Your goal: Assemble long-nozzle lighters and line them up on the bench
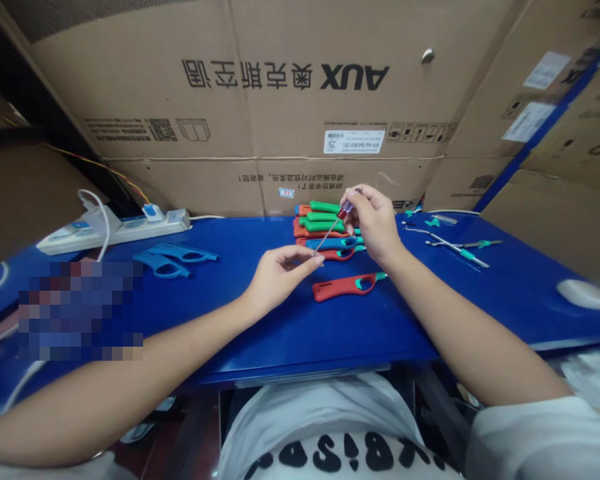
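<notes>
We note the screwdriver [341, 215] aslant above the table [275, 343], near the lighters [323, 244]. Right hand [373, 225]: fingers curled firmly round its handle. Left hand [279, 277]: thumb and forefinger pinched together at the tip; we cannot tell whether a small part sits there. We judge a light pinch and steady shaft best.

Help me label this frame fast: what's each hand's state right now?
Left hand: closed in a pinch at the tip of the screwdriver; what it grips there cannot be told.
Right hand: closed, holding the screwdriver by its handle.
</notes>
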A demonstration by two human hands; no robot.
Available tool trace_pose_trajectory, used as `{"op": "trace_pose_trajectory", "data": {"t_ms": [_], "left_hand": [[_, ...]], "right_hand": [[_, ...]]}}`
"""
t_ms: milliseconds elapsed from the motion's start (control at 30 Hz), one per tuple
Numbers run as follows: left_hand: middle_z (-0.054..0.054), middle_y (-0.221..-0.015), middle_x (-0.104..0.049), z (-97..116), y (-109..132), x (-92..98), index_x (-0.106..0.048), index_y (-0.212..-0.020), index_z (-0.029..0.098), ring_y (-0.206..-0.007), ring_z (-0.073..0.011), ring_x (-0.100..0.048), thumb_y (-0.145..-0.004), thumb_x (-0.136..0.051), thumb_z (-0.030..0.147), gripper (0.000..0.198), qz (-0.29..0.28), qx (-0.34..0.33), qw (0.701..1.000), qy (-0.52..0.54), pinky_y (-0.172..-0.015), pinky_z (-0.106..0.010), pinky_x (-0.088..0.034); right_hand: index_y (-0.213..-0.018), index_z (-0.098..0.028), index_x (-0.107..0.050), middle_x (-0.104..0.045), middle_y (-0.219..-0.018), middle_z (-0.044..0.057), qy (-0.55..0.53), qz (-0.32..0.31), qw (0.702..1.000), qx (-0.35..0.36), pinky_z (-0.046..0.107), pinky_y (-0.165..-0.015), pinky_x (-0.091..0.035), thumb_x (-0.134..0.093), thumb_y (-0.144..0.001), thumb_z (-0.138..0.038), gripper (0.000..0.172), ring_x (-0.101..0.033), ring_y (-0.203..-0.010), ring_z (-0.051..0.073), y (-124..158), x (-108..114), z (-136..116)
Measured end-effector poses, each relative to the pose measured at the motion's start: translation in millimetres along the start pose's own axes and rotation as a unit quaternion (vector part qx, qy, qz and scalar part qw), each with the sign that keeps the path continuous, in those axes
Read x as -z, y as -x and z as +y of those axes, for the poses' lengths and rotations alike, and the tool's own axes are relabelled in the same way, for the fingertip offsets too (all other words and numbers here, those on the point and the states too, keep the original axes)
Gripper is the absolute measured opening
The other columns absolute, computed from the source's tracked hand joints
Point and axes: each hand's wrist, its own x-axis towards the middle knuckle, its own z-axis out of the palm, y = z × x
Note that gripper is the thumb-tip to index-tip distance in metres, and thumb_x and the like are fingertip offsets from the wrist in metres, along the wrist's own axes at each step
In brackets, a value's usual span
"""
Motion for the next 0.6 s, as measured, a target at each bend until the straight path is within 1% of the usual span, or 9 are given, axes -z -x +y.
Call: {"op": "trace_pose_trajectory", "data": {"t_ms": [67, 133, 300, 400, 500, 600], "left_hand": [[-0.006, -0.083, -0.079, 2.8, 1.0, 1.5, -0.078, -0.085, 0.016, -0.079, -0.0194, -0.074, -0.08, -0.079, 0.043, 0.028, 0.013, 0.011, 1.0, -0.008, -0.077, -0.03, -0.06], [-0.005, -0.082, -0.08, 3.9, 2.6, 2.3, -0.079, -0.085, 0.016, -0.078, -0.0199, -0.074, -0.08, -0.079, 0.043, 0.027, 0.016, 0.013, 1.0, -0.021, -0.076, -0.029, -0.06], [-0.005, -0.081, -0.08, 3.6, 5.5, 1.9, -0.082, -0.084, 0.017, -0.075, -0.0205, -0.075, -0.08, -0.079, 0.043, 0.026, -0.005, 0.019, 0.997, -0.07, -0.072, -0.028, -0.058], [-0.005, -0.079, -0.08, 3.5, 5.7, 1.7, -0.082, -0.083, 0.018, -0.07, -0.0198, -0.073, -0.081, -0.078, 0.044, 0.026, -0.017, 0.028, 0.994, -0.104, -0.067, -0.027, -0.056], [-0.005, -0.08, -0.08, 3.2, 5.4, 2.0, -0.082, -0.082, 0.018, -0.07, -0.0196, -0.073, -0.081, -0.078, 0.044, 0.027, -0.018, 0.031, 0.993, -0.115, -0.066, -0.027, -0.055], [-0.005, -0.081, -0.08, 2.2, 5.2, 2.2, -0.081, -0.083, 0.018, -0.074, -0.0203, -0.074, -0.081, -0.079, 0.045, 0.028, -0.017, 0.032, 0.994, -0.103, -0.069, -0.027, -0.056]], "right_hand": [[-0.071, -0.023, -0.055, -0.053, -0.055, -0.005, 0.013, -0.006, 1.0, 0.005, 0.023, -0.036, -0.033, -0.069, -0.081, -0.069, 0.049, -0.044, -0.04, 0.008, 2.1, -0.8, -2.6], [-0.072, -0.023, -0.054, -0.053, -0.057, -0.004, 0.033, -0.015, 0.999, 0.018, 0.024, -0.038, -0.035, -0.066, -0.083, -0.071, 0.05, -0.045, -0.041, 0.008, 4.0, -0.6, -5.8], [-0.073, -0.023, -0.051, -0.05, -0.061, -0.004, 0.091, -0.045, 0.992, 0.071, 0.025, -0.044, -0.037, -0.061, -0.086, -0.073, 0.052, -0.045, -0.047, 0.009, 7.8, 2.1, -9.8], [-0.076, -0.023, -0.052, -0.052, -0.064, -0.002, 0.127, -0.057, 0.986, 0.094, 0.026, -0.049, -0.038, -0.057, -0.09, -0.07, 0.049, -0.048, -0.055, 0.011, 9.7, 3.4, -8.2], [-0.079, -0.023, -0.053, -0.053, -0.066, -0.001, 0.149, -0.058, 0.981, 0.106, 0.027, -0.051, -0.038, -0.054, -0.094, -0.066, 0.046, -0.048, -0.056, 0.013, 11.0, 3.5, -6.6], [-0.077, -0.023, -0.051, -0.053, -0.063, -0.001, 0.168, -0.043, 0.978, 0.117, 0.028, -0.051, -0.037, -0.054, -0.096, -0.063, 0.044, -0.047, -0.054, 0.013, 12.0, 2.2, -7.1]]}}
